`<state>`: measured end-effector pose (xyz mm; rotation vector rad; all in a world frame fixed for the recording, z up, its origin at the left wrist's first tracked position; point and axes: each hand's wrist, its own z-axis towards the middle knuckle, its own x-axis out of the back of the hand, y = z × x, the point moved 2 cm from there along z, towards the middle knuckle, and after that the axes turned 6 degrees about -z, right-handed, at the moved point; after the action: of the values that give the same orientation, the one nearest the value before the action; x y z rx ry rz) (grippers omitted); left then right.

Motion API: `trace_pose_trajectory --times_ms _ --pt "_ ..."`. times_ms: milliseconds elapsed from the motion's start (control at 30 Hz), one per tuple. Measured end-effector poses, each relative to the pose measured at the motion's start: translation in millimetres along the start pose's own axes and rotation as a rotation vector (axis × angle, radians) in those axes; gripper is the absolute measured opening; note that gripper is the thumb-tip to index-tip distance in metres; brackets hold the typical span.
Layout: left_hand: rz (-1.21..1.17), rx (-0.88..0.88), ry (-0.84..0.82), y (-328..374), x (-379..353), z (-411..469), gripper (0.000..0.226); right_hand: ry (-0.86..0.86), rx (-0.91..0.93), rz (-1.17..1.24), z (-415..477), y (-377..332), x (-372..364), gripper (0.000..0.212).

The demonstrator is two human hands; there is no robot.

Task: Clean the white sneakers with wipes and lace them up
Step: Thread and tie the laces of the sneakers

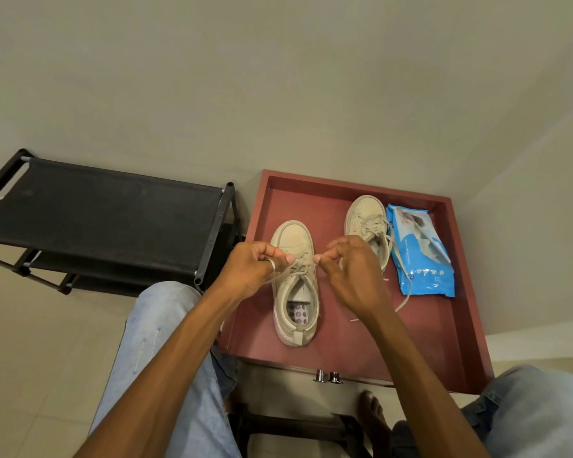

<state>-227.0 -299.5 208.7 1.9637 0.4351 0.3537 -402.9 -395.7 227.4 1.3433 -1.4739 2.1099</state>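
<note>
1. The step in hand looks like lacing, and most likely tying off the near sneaker (293,312). It lies toe-away in the left half of the red tray (361,342), with its heel close to the near edge.
2. The left hand (250,266) hovers over the sneaker's left side. Its fingers are curled, and thumb and forefinger pinch one end of the lace (298,264).
3. The right hand (348,269) mirrors it just right of the eyelets, fingers curled and pinching the other end of the same lace. The two thumbs are near each other above the tongue, but apart.
4. The lace criss-crosses the eyelets below the hands. The fingers hide the crossing, so I cannot tell whether a knot is begun.
5. The far sneaker (361,213) sits toward the far right corner of the tray, just beside the wipes pack (420,256). Its loose lace (407,292) trails over the pack toward the near edge, so it appears untied.
6. No wipe is out in view, so cleaning seems finished or set aside. The shoes' surfaces do not settle which.
7. The next move calls for crossing the two ends and drawing them snug with an even pull from both hands, so the shoe does not slide on the tray. The far sneaker's lace then needs gathering.
8. A black shoe rack (106,209) stands off the tray's left edge.
</note>
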Motion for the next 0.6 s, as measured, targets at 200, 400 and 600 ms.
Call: trace_pose_trajectory --times_ms 200,400,600 --pt "0.454 -0.129 0.069 -1.8 12.4 -3.8 0.016 -0.077 -0.026 -0.214 -3.9 24.8 3.5 0.037" --pt "0.673 -0.250 0.078 0.1 15.4 -9.2 0.016 -0.040 0.024 -0.347 -11.6 17.3 2.1 0.026" --pt "0.582 -0.257 0.000 -5.4 14.5 -14.4 0.011 -0.030 -0.020 -0.105 -16.8 10.4 13.8 0.023"
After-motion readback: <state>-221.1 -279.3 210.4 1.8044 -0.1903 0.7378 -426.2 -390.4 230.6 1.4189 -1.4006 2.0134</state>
